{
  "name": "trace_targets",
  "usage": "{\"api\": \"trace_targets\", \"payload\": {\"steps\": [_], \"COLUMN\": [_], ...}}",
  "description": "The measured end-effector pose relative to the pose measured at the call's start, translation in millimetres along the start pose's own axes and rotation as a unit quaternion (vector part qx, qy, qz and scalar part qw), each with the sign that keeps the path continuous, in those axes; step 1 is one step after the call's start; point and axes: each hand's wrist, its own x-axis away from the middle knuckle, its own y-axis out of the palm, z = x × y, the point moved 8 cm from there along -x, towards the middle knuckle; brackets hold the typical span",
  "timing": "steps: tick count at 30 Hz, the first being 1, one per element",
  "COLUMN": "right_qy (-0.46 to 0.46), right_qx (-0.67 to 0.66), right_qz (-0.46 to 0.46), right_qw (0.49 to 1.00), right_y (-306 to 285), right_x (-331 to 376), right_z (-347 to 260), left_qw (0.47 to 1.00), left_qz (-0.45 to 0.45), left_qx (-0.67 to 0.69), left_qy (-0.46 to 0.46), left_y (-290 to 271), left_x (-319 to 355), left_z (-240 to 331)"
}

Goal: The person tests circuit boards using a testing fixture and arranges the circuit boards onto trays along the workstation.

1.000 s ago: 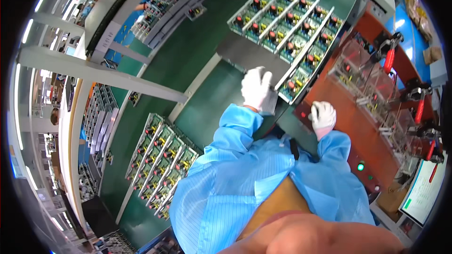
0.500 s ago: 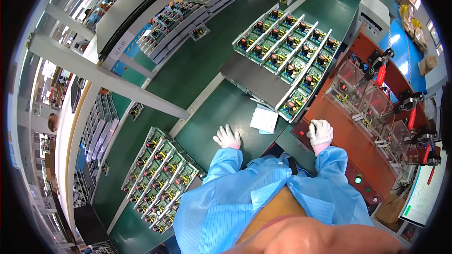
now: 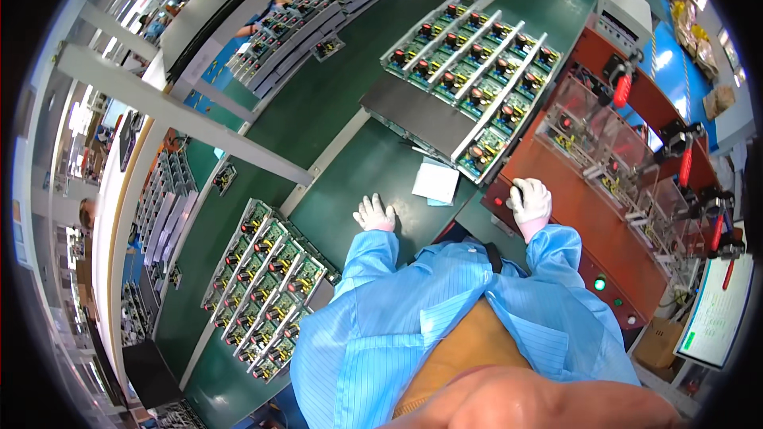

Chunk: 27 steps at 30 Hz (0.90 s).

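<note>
Head view: the left hand, drawn back from the rack of circuit boards, now rests flat, fingers spread, on the green tabletop near a paper slip; the right hand stays curled on the red fixture, holding nothing visible.

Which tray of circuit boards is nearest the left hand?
The tray at the person's lower left, just left of the left hand resting on the green bench. The other trays lie farther off, across the bench beyond the white paper.
</note>
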Motion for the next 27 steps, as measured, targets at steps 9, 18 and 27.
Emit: {"api": "trace_targets", "payload": {"steps": [9, 18, 27], "right_qy": [0.052, 0.064, 0.289], "right_qx": [-0.078, 0.002, 0.382], "right_qz": [0.006, -0.013, -0.264], "right_qw": [0.996, 0.998, 0.837], "right_y": [-43, -141, -248], "right_x": [38, 85, 217], "right_z": [14, 69, 235], "left_qw": [0.937, 0.773, 0.736], "left_qz": [0.280, 0.036, 0.015], "left_qx": [0.135, 0.145, 0.037], "left_qy": [0.159, 0.617, 0.675], "left_y": [-103, -111, -53], "left_x": [28, 193, 235], "left_z": [122, 374, 404]}}
